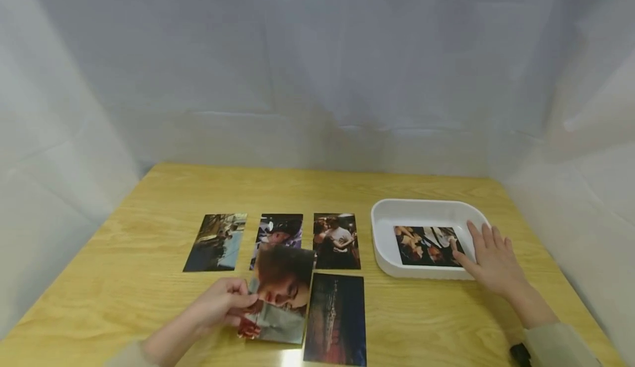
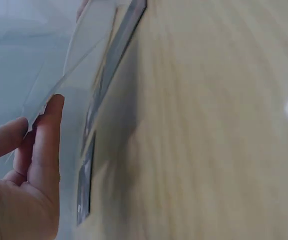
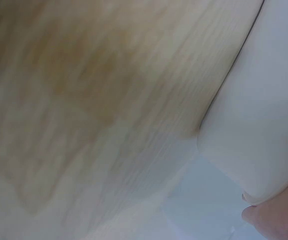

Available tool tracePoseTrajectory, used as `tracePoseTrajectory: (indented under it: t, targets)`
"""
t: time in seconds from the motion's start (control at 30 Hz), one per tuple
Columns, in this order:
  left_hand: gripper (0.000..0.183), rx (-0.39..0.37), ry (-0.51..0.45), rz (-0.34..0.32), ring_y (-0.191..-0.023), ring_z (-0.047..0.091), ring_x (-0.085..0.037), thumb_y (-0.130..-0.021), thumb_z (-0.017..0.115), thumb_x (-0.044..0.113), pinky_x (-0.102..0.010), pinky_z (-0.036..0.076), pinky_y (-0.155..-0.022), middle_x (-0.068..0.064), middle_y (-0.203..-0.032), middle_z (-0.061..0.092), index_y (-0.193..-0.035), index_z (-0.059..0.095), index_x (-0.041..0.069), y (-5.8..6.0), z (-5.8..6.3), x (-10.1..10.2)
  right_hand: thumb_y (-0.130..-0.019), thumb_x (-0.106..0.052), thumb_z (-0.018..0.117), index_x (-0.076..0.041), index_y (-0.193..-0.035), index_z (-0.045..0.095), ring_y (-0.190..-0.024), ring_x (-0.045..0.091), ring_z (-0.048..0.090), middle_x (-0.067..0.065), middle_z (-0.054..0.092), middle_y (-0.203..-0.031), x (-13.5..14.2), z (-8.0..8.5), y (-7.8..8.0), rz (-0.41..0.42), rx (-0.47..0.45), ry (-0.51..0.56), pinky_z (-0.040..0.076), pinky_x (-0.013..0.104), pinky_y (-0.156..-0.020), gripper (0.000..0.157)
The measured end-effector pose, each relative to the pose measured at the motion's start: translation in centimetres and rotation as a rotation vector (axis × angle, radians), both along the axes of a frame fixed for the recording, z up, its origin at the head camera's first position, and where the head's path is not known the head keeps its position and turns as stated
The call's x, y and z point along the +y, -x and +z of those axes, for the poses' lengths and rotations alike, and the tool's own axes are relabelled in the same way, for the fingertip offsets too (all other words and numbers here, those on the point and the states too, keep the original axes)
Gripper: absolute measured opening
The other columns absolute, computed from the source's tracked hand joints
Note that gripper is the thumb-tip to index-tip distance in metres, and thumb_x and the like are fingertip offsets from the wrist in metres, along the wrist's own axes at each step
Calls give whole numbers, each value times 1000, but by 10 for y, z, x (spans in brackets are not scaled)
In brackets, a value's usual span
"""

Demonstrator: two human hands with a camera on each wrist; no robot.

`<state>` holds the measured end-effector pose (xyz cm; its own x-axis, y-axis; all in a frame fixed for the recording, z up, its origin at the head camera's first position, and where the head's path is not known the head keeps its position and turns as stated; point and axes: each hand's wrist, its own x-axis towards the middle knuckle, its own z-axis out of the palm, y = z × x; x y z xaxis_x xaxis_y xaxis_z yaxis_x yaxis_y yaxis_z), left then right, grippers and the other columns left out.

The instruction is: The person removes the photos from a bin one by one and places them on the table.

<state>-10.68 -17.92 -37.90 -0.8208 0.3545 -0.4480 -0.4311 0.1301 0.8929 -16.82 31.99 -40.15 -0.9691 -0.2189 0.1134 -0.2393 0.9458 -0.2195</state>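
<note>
In the head view my left hand [image 1: 220, 303] pinches the left edge of a photo print [image 1: 283, 295] showing a reclining face. The print is tilted above the table and partly covers another photo [image 1: 278, 230] behind it. The left wrist view shows the thumb and fingers [image 2: 48, 145] holding the thin sheet, seen nearly edge-on. On the right, my right hand [image 1: 496, 262] rests on the right rim of a white tray [image 1: 426, 205], fingers spread and thumb toward the inside. A photo of autumn leaves [image 1: 429, 246] lies in the tray, close to the thumb.
Several photos lie in rows on the wooden table [image 1: 139, 257]: a canal scene [image 1: 215, 243] at left, a couple [image 1: 337, 240] beside the tray, a dark picture [image 1: 335, 320] in front. Pale sheeting [image 1: 297, 69] hangs behind and at both sides. A small black object [image 1: 520, 353] is by the right sleeve.
</note>
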Motion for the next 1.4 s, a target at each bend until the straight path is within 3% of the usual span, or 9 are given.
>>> tracePoseTrajectory:
  t: [0.27, 0.37, 0.47, 0.63, 0.93, 1.2, 1.4]
  targets:
    - [19, -16, 130, 25, -49, 44, -3, -83, 59, 7, -18, 42, -46, 5, -60, 48, -65, 52, 10, -14, -12, -9, -89, -42, 45, 5, -138, 10, -119, 56, 6, 43, 14, -130, 1, 1, -1, 3, 11, 8, 7, 68, -89, 77]
    - [18, 46, 226, 6, -46, 41, -3, -80, 62, 9, -18, 39, -43, 5, -56, 46, -64, 54, 7, -17, -13, -11, -89, -42, 45, 4, -139, 9, -119, 56, 6, 43, 13, -130, 1, 1, 0, 3, 7, 4, 7, 68, -89, 77]
    - [19, 117, 312, -57, -42, 36, -4, -78, 65, 12, -18, 34, -41, 5, -52, 44, -64, 56, 3, -19, -14, -14, -89, -44, 44, 5, -138, 11, -119, 57, 7, 43, 14, -130, 2, 1, 0, 3, 9, 0, 7, 68, -89, 77]
    - [20, 218, 401, -151, -41, 42, -6, -78, 65, 13, -21, 34, -40, 3, -50, 49, -63, 57, 2, -21, -17, -18, -89, -46, 43, 5, -138, 11, -119, 57, 8, 43, 14, -130, 2, 0, 0, 1, 8, -5, 7, 68, -89, 77]
    - [22, 331, 535, -148, -45, 54, -12, -77, 67, 17, -26, 44, -43, 0, -52, 55, -61, 59, 4, -27, -15, -19, -89, -44, 44, 6, -138, 12, -118, 57, 9, 43, 15, -129, 1, -1, 0, -1, 2, -5, 7, 68, -89, 77]
    - [24, 344, 526, -179, -42, 53, -9, -78, 66, 18, -18, 33, -37, 0, -50, 56, -60, 58, 6, -26, -19, -17, -89, -45, 43, 6, -137, 12, -118, 57, 9, 43, 15, -129, 2, -2, 0, 2, 9, -8, 8, 68, -89, 77]
    - [27, 327, 550, -199, -41, 53, -10, -78, 67, 20, -18, 32, -37, 1, -48, 54, -58, 55, 6, -25, -17, -15, -89, -43, 44, 5, -138, 10, -119, 57, 7, 43, 13, -131, 2, -3, 1, 0, -10, -3, 6, 67, -89, 77]
